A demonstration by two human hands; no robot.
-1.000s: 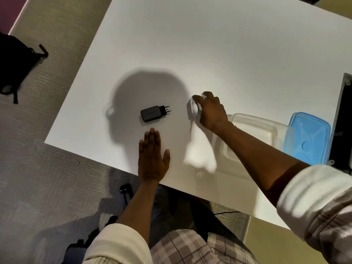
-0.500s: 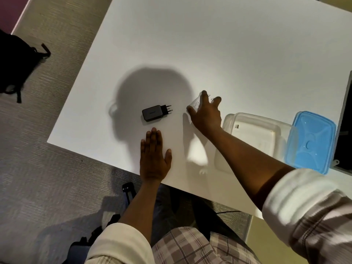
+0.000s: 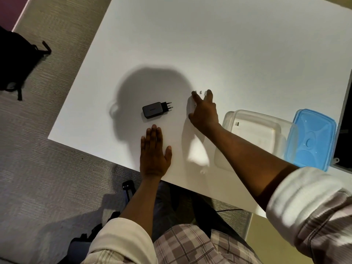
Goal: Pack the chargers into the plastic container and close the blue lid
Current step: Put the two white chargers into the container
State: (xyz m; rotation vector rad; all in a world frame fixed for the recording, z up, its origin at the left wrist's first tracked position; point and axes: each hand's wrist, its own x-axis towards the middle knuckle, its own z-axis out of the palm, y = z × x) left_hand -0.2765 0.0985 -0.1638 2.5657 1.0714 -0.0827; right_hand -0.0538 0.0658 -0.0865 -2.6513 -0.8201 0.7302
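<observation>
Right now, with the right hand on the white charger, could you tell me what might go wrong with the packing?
1. The right hand pinches the white plug-in charger with fingertips only, so it may slip.
2. That charger barely stands out against the white table, so it is easy to misjudge.
3. The clear plastic container lies under the right forearm, with the blue rectangular lid beside it near the edge; a sweeping arm could knock them.

1. Hard light from above and behind: head shadow falls crisp on the white table (image 3: 209, 44).
2. Table is bright, near blown out; floor (image 3: 47, 168) is dim.
3. Wide-angle bend at the edges; right sleeve (image 3: 314, 206) is soft.
</observation>
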